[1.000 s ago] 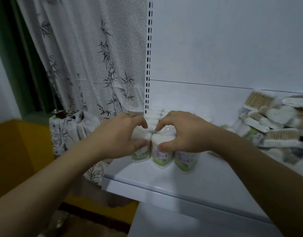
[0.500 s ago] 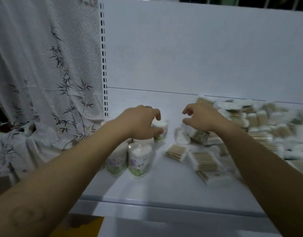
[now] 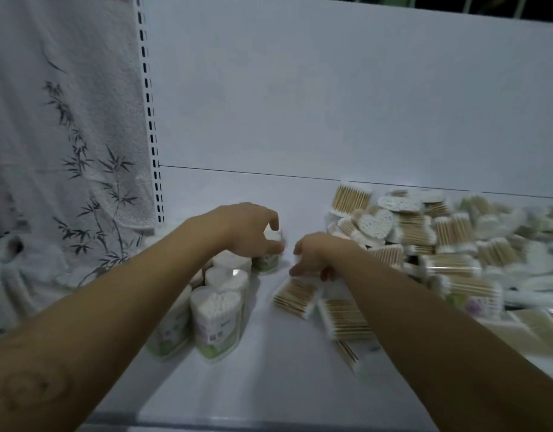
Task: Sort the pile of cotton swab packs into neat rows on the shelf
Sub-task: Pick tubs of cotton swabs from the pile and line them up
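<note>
Right hand (image 3: 312,255) lowered toward pack (image 3: 295,296), labels blurred

The shelf (image 3: 284,385) is smooth and white, the packs (image 3: 219,319) are clear shiny plastic, the sticks (image 3: 351,198) are wood, and the curtain (image 3: 66,120) is cloth.

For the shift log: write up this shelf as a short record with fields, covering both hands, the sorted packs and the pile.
shelf: white shelf
sorted: upright heart-shaped packs standing in rows at the left
unsorted: loose pile at the right, packs lying flat and overlapping
left: left hand grips a small upright pack beside the rows, toward the back
right: right hand reaches down onto a flat wooden-stick pack; grip unclear, blurred
beside: bamboo-print curtain left of the shelf
</note>
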A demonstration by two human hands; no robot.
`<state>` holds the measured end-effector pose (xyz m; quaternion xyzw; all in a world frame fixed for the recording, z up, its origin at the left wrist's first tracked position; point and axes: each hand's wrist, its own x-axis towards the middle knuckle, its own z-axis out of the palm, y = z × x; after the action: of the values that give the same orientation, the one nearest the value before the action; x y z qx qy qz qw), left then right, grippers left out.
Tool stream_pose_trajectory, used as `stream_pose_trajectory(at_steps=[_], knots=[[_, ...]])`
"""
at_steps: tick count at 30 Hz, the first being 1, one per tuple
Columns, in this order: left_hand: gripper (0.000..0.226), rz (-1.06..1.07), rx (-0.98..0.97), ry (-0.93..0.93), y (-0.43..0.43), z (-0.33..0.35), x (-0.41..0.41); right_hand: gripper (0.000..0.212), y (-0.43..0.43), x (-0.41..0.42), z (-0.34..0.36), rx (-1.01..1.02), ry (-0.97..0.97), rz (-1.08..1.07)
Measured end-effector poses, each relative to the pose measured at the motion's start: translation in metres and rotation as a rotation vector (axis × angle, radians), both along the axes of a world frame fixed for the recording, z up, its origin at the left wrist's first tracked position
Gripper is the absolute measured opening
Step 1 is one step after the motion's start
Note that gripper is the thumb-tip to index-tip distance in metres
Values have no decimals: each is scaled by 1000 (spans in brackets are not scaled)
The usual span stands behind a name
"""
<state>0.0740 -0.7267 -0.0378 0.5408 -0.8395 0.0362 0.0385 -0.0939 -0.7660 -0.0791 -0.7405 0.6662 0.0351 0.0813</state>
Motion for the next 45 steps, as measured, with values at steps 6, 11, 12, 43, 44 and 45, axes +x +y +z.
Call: stream_pose_trajectory(at_steps=[6,11,12,43,44,45], knots=[[54,-6,18,21,6,7,9,43,-2,-15,6,-8,-296,14],[78,-76,-2,119,-1,12,4,29,24,-42,62,97,-594,143],[86,-101,-6,155,-1,12,1,30,29,-45,70,113,-633,176],[51,83,230,5,5,-6,36,57,13,25,3,-276,-53,309],[51,82,244,-7,5,-7,35,52,14,26,0,-292,-47,310],[49,84,250,-16,5,-8,35,47,16,27,-1,-314,-25,309]])
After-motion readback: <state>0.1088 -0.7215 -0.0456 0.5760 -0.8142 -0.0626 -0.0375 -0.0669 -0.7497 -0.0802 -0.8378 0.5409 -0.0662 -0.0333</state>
